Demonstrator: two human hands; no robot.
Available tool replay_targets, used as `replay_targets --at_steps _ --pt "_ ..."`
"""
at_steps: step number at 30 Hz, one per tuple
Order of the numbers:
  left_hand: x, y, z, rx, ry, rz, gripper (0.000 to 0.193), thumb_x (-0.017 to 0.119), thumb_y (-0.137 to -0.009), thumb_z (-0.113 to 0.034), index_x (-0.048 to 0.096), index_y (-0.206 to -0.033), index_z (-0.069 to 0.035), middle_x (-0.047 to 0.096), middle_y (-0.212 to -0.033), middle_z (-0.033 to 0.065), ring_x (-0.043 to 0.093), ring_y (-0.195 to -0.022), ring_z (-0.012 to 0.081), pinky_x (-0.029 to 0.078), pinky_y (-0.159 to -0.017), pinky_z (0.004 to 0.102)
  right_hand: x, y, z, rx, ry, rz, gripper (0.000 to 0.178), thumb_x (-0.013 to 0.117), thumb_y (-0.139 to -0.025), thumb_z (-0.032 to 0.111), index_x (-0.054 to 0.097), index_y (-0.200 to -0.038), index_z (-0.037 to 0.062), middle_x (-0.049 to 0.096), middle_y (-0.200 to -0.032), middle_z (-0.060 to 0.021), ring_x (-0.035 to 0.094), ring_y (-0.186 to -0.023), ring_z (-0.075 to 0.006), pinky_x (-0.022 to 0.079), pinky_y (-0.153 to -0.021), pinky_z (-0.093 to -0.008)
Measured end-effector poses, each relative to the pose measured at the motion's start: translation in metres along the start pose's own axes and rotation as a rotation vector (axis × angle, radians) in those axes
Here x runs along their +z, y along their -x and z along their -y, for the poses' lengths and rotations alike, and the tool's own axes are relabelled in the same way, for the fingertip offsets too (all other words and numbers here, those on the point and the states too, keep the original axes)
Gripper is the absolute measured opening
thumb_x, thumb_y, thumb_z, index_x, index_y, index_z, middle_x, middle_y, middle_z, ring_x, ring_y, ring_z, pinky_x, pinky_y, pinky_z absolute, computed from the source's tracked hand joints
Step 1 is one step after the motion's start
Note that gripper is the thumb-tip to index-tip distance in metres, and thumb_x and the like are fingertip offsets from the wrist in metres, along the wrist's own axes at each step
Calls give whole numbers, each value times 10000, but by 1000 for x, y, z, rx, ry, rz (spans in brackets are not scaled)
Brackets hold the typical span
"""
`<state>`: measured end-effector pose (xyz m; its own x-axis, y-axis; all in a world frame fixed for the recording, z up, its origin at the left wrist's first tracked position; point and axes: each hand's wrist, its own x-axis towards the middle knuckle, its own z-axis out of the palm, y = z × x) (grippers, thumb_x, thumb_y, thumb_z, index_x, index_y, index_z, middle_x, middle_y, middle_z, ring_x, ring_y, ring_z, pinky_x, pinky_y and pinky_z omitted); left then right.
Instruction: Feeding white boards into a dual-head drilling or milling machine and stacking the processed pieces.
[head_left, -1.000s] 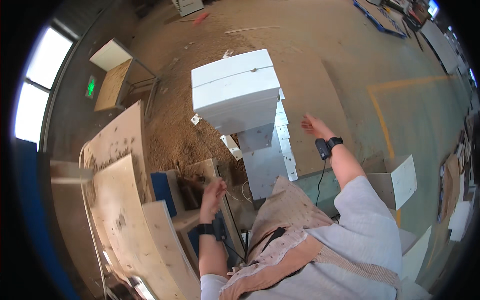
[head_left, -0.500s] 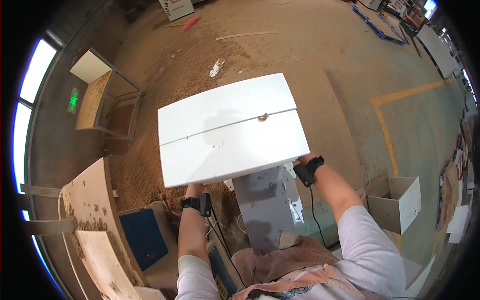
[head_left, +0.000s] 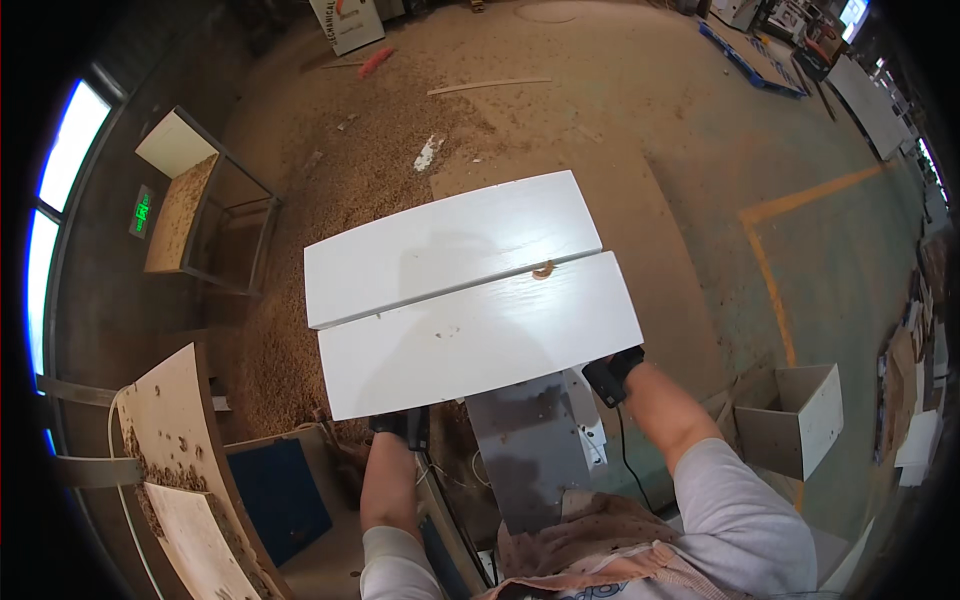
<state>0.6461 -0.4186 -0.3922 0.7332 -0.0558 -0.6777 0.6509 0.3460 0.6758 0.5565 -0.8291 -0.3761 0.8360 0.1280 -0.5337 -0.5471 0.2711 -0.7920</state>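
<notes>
Two long white boards lie side by side in front of me, the near white board [head_left: 480,335] shifted slightly right of the far white board [head_left: 450,235]. A narrow seam runs between them, with a small brown curled piece [head_left: 543,270] at its right part. My left hand [head_left: 388,424] is at the near board's front left corner, and my right hand [head_left: 628,362] is at its right end. Both hands close on that board, but their fingers are hidden beneath it. Black straps with small devices and cables are on my wrists.
Below the boards is a grey machine surface [head_left: 530,450] with dust spots. A dusty wooden panel [head_left: 180,440] stands at left, and a metal-framed stand [head_left: 215,205] beyond it. Shavings [head_left: 340,200] cover the floor. An open box [head_left: 790,420] is at right.
The boards have come nearer to me together with my hands. The near board has slid right against the far one, and the seam between them looks wider.
</notes>
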Motion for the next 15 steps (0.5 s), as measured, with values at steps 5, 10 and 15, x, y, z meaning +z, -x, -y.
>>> replay_targets --at_steps 5,10,15 --pt "2 1 6 3 20 4 662 394 -972 -541 355 -1430 -64 428 -1415 79 402 -1291 206 320 -1066 385 0 0 2 -2 16 -2 663 451 -928 541 371 -1418 100 418 -1428 -100 392 -1282 -232 318 -1051 -409" --pt "3 2 8 15 39 10 663 391 -972 -544 360 -1428 -64 434 -1411 75 407 -1285 202 325 -1062 377 4 -4 4 -6 28 7 650 452 -933 529 379 -1411 95 424 -1422 -99 401 -1273 -231 322 -1049 -406" --pt "2 21 17 12 55 2 663 388 -972 -547 364 -1426 -63 439 -1406 71 412 -1279 198 330 -1058 369 5 3 1 0 28 3 636 454 -937 517 388 -1404 90 431 -1417 -99 410 -1265 -230 327 -1047 -403"
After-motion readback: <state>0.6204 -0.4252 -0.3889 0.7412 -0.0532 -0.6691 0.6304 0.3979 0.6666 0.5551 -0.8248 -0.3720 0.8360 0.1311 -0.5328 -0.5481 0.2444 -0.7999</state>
